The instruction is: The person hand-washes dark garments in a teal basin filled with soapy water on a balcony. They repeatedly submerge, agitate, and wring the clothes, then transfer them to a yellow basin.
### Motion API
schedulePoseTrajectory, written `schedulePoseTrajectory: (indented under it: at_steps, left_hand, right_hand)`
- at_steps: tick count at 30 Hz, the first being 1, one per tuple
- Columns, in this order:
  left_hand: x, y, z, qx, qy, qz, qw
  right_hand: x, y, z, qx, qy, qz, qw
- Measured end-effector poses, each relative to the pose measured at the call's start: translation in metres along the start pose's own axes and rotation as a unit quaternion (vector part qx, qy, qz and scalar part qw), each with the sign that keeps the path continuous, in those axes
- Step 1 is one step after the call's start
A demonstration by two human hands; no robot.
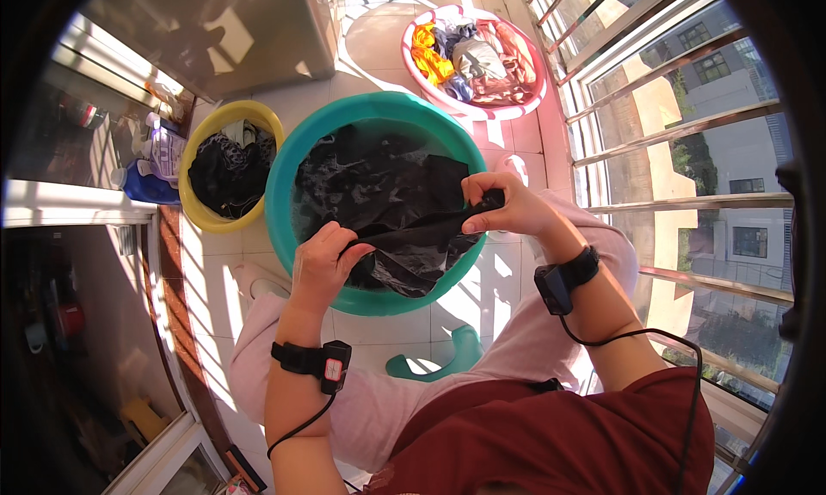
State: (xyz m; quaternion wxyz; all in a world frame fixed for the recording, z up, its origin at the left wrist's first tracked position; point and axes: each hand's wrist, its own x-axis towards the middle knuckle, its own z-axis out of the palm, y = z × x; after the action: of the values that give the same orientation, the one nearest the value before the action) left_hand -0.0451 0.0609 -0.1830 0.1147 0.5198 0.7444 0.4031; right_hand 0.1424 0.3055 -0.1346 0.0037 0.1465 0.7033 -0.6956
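Observation:
A black garment (413,228) is stretched between my two hands above a teal basin (284,263). My left hand (325,258) pinches its edge at the near left side of the basin. Over the right rim, my right hand (503,207) grips the other end, thumb and fingers closed on the cloth. Dark, wet fabric (353,172) fills the basin, with soapy water showing around it. The garment's lower part hangs down into the basin, so where it ends cannot be made out.
Left of the basin stands a yellow basin (191,207) of dark clothes. A pink basin (542,86) of mixed clothes is beyond, at the right. Bottles (159,155) stand by the left door. A teal stool (465,353) is below me; barred windows (688,202) line the right.

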Motion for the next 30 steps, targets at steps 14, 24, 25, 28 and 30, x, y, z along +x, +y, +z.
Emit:
schedulePoseTrajectory:
  at_steps: [14, 24, 25, 28, 30]
  left_hand:
    - [-0.023, 0.007, -0.003, 0.025, -0.012, -0.068, 0.997]
    - [-0.009, 0.004, -0.005, 0.223, 0.078, 0.034, 0.971]
    - [-0.008, 0.005, -0.006, 0.253, 0.113, 0.051, 0.96]
    - [-0.009, 0.01, -0.01, 0.126, 0.008, -0.025, 0.992]
    - [-0.013, 0.017, -0.011, 0.103, -0.081, -0.149, 0.98]
  right_hand:
    - [0.01, 0.0, -0.003, -0.177, -0.022, -0.011, 0.984]
    - [0.006, -0.003, 0.011, -0.197, -0.032, -0.011, 0.98]
    - [0.006, -0.001, 0.011, -0.249, -0.042, -0.018, 0.967]
    - [0.008, 0.008, 0.009, -0.301, -0.021, -0.055, 0.952]
    - [0.009, 0.016, 0.009, -0.292, 0.004, -0.064, 0.954]
